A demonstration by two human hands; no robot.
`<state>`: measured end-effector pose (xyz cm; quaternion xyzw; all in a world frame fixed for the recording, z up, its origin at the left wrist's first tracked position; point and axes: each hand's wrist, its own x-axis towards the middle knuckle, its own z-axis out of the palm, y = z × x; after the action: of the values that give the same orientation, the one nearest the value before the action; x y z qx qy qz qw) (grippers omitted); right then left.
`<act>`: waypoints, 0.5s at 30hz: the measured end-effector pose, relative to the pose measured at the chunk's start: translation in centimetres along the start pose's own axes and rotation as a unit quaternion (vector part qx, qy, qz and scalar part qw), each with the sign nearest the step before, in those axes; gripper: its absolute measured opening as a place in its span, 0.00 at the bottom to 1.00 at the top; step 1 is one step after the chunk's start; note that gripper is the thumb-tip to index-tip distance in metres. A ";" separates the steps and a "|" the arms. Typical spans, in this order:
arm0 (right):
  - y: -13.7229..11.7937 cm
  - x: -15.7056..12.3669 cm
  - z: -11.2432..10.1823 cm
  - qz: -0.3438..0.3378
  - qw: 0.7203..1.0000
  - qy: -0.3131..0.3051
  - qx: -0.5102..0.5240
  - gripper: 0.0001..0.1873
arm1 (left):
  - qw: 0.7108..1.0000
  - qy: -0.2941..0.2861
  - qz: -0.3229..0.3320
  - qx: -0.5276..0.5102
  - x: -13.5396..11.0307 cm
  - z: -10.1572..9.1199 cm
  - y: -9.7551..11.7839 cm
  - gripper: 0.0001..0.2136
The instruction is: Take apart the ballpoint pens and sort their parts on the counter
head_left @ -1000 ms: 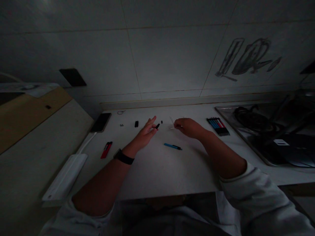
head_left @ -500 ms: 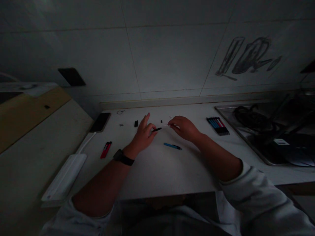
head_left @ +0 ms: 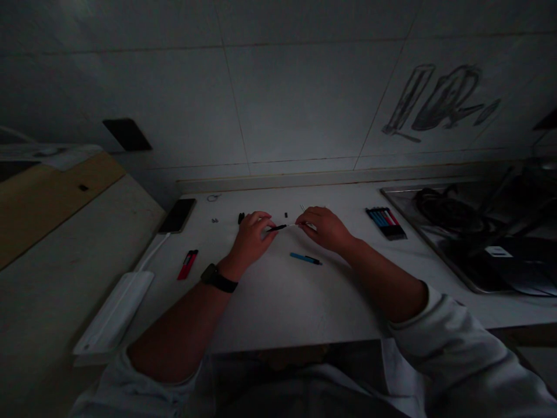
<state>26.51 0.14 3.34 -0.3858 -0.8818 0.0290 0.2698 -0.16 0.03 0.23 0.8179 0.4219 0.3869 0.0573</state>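
My left hand [head_left: 251,237] pinches a small black pen part [head_left: 277,227] above the white counter [head_left: 278,290]. Its tip points right, toward my right hand [head_left: 325,226]. That hand is closed on a thin white refill [head_left: 304,224], whose end meets the black part between the two hands. A blue pen [head_left: 305,259] lies on the counter just below my right hand. Small black pieces [head_left: 241,218] lie behind my left hand. I wear a dark watch [head_left: 219,278] on the left wrist.
A pack of coloured pens [head_left: 386,223] lies at the right, beside a sink [head_left: 478,232] holding dark items. At the left are a red lighter [head_left: 188,264], a black phone [head_left: 178,216] and a white power strip [head_left: 114,316]. A tiled wall stands behind.
My left hand's fingers have closed from spread to a pinch on the black part. Both hands moved together until the black part and the white refill meet.
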 end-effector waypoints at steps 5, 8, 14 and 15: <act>-0.2 0.0 0.1 -0.010 1.000 -0.003 -0.008 0.12 | 1.000 -0.005 0.006 0.001 -0.1 -0.1 0.2 0.05; -0.4 0.1 0.1 -0.009 1.000 -0.015 -0.013 0.12 | 1.000 -0.010 0.012 0.006 -0.1 -0.2 0.2 0.05; -0.6 0.0 0.8 -0.006 0.999 -0.030 -0.022 0.11 | 1.000 -0.018 0.019 0.003 -0.1 -0.1 0.4 0.05; -0.6 0.0 1.1 -0.004 0.999 -0.025 -0.022 0.10 | 1.000 -0.021 0.021 0.001 -0.1 0.0 0.5 0.05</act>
<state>25.57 -0.16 2.54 -0.3869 -0.8903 0.0184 0.2394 0.10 -0.40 0.37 0.8346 0.4037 0.3704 0.0572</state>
